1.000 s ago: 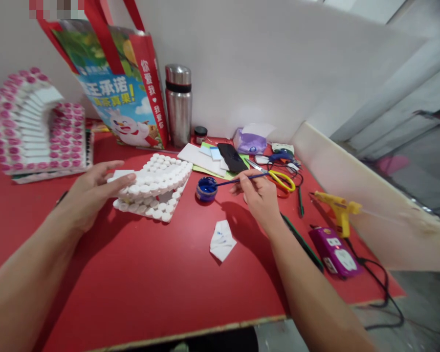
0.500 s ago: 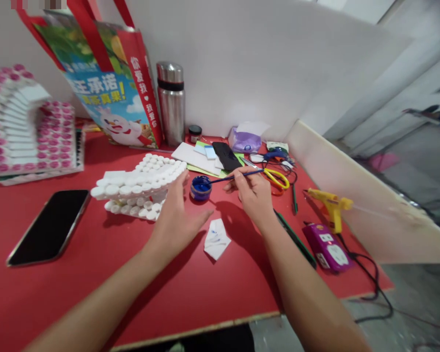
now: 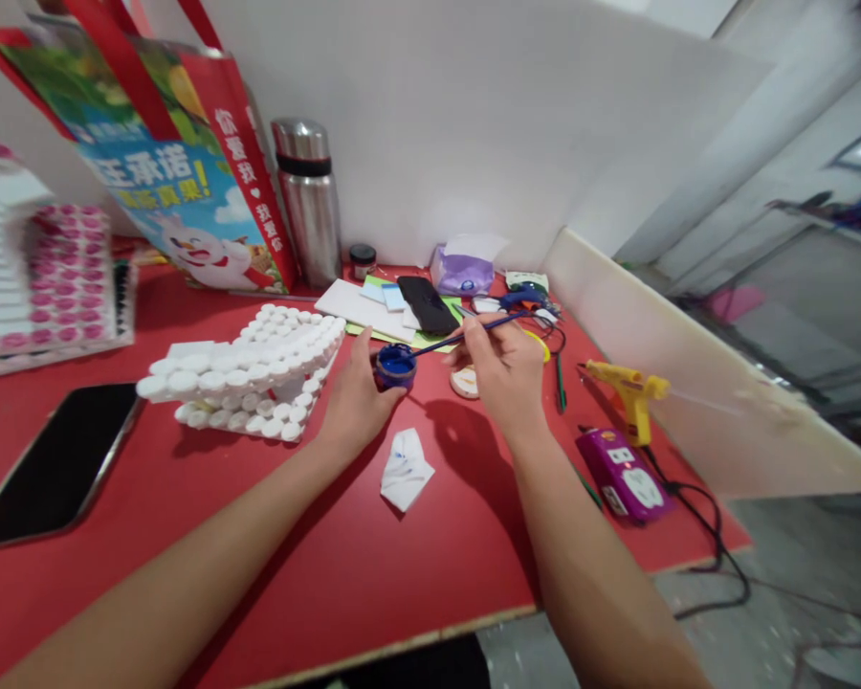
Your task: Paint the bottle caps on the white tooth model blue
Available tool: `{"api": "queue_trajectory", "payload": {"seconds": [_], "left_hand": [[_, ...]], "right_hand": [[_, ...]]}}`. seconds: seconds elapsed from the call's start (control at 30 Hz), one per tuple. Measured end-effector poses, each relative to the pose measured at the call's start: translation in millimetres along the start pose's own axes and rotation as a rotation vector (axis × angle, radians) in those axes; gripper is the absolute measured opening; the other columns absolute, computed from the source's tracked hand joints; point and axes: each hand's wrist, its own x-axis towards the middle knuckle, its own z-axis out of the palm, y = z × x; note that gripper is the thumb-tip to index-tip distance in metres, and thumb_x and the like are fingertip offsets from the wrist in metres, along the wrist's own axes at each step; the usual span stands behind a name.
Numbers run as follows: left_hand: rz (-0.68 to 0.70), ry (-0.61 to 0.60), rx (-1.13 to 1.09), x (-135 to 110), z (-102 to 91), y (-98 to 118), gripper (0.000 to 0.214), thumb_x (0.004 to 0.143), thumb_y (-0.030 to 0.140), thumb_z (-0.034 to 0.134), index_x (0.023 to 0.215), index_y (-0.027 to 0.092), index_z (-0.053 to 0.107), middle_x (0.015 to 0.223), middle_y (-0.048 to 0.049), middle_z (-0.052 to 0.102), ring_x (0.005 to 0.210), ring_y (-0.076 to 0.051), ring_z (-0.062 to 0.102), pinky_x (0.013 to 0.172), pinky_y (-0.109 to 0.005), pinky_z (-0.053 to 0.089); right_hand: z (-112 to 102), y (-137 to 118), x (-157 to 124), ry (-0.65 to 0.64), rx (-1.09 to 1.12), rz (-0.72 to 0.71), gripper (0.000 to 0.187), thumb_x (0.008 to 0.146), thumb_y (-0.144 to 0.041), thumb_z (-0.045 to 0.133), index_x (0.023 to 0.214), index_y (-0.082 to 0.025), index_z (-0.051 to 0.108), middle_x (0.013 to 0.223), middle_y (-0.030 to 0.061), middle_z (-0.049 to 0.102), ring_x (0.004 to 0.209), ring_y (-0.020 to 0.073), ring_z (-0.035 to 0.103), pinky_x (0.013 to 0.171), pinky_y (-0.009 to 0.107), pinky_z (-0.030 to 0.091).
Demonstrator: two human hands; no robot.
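My left hand (image 3: 357,400) grips a small pot of blue paint (image 3: 395,365) on the red table (image 3: 273,536), fingers curled round its near side. My right hand (image 3: 503,368) pinches a thin blue-handled paintbrush (image 3: 466,334) whose tip dips into the pot. Just left of my left hand stands a white model made of stacked bottle caps (image 3: 248,371). A crumpled white tissue with blue stains (image 3: 405,470) lies in front of both hands.
A black phone (image 3: 54,466) lies at the left. A pink-and-white cap model (image 3: 39,277), a red shopping bag (image 3: 165,172) and a steel flask (image 3: 307,201) stand behind. A yellow glue gun (image 3: 628,392), a purple power strip (image 3: 623,476), papers and cables fill the right side.
My left hand left the white cap model, crossed to the right and took hold of the paint pot. My right hand kept the brush in the pot. The view swung, revealing the phone.
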Motion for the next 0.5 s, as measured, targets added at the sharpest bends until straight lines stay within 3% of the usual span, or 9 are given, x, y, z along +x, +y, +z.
{"api": "queue_trajectory", "payload": {"seconds": [0.17,0.27,0.4,0.5], "left_hand": [[-0.007,-0.031,-0.068,17,24.0,6,0.098,0.075,0.010,0.084,0.162,0.021,0.040,0.139,-0.0200,0.068,0.130,-0.037,0.068,0.114,-0.057,0.052],[-0.006,-0.074,-0.102,20,28.4,10,0.101,0.073,0.008,0.085,0.162,0.019,0.039,0.145,-0.0217,0.065,0.137,-0.038,0.064,0.118,-0.057,0.049],[0.047,-0.112,-0.090,-4,4.8,21,0.087,0.080,0.015,0.083,0.158,0.019,0.044,0.159,-0.0213,0.055,0.143,-0.035,0.060,0.119,-0.052,0.050],[0.188,-0.034,0.022,-36,-33.3,28,0.045,0.094,0.028,0.074,0.137,0.023,0.063,0.134,-0.0107,0.073,0.107,-0.025,0.074,0.095,-0.042,0.062]], "right_hand": [[-12,1,6,0.089,-0.066,0.011,0.036,0.099,-0.057,0.066,0.087,-0.024,0.065,0.063,-0.0004,0.073,0.054,0.0195,0.073,0.057,0.031,0.060],[-16,0,8,0.123,-0.112,-0.008,0.035,0.100,-0.057,0.067,0.084,-0.025,0.064,0.061,-0.0008,0.071,0.052,0.0197,0.072,0.055,0.032,0.058],[-18,0,8,0.153,-0.148,-0.046,0.032,0.100,-0.053,0.067,0.084,-0.026,0.065,0.060,-0.0021,0.069,0.051,0.0194,0.070,0.055,0.033,0.056],[-17,0,7,0.159,-0.150,-0.073,0.029,0.101,-0.051,0.068,0.086,-0.026,0.065,0.061,-0.0026,0.070,0.052,0.0196,0.071,0.056,0.033,0.056]]}}
